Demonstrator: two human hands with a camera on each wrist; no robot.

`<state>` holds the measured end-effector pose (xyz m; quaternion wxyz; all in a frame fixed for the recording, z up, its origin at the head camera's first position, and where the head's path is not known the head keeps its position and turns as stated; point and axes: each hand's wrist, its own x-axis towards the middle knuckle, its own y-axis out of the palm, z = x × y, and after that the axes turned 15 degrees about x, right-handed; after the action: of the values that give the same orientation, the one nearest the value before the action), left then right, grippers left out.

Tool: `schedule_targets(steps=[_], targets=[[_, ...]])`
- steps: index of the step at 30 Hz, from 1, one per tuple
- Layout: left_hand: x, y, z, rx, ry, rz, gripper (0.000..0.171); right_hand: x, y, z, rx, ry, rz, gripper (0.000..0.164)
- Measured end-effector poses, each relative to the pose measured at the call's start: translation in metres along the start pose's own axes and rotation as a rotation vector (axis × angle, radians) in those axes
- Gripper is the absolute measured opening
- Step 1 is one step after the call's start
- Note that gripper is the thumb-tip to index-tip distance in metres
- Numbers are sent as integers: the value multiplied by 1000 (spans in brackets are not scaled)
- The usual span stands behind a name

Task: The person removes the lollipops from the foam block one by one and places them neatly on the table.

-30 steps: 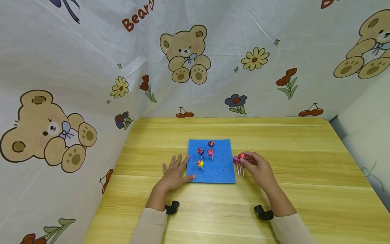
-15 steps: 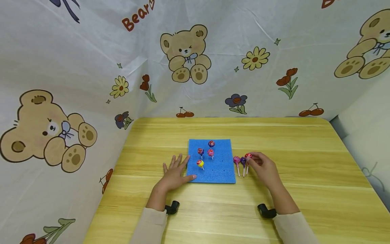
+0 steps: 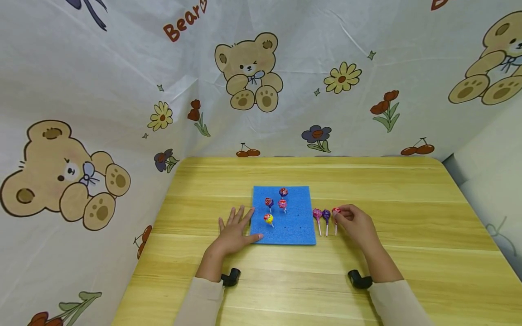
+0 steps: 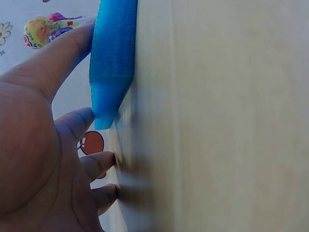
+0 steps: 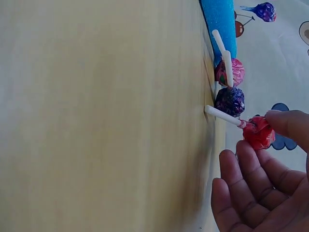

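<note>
My left hand [image 3: 231, 235] lies with spread, straight fingers at the left edge of a blue foam board [image 3: 291, 231]; thumb and index finger touch the board, the other fingertips rest on the table. Upright in the foam stand a yellow-and-red lollipop [image 3: 268, 219], a pink one and two dark blue-and-red ones. Right of the board, my right hand [image 3: 359, 226] pinches a red lollipop [image 5: 259, 133] by its wrapped head, thumb against fingers, the stick pointing toward the table. Left of it lie a purple lollipop [image 3: 326, 214] and a pink lollipop [image 3: 317, 213], side by side.
The wooden table [image 3: 408, 226] backs onto a white cloth [image 3: 293, 90] printed with bears and flowers, which also hangs along the left side. Small holes dot the foam's right and front part. A black wrist camera [image 3: 360, 280] sits at each cuff.
My right hand has moved right with the red lollipop, away from the pink and purple ones, uncovering the purple lollipop. The left hand and board stay in place.
</note>
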<state>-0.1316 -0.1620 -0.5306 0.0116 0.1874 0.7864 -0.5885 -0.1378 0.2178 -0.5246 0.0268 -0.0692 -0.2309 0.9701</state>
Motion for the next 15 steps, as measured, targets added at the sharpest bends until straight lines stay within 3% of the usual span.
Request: schedule_targets(steps=[7,15], targets=[[1,1,1,-2,5,-3,91,5,0,-2,-54,56,30,43],[1,1,1,6,0,-2,91,8,1,-3,-54,60,49,38]])
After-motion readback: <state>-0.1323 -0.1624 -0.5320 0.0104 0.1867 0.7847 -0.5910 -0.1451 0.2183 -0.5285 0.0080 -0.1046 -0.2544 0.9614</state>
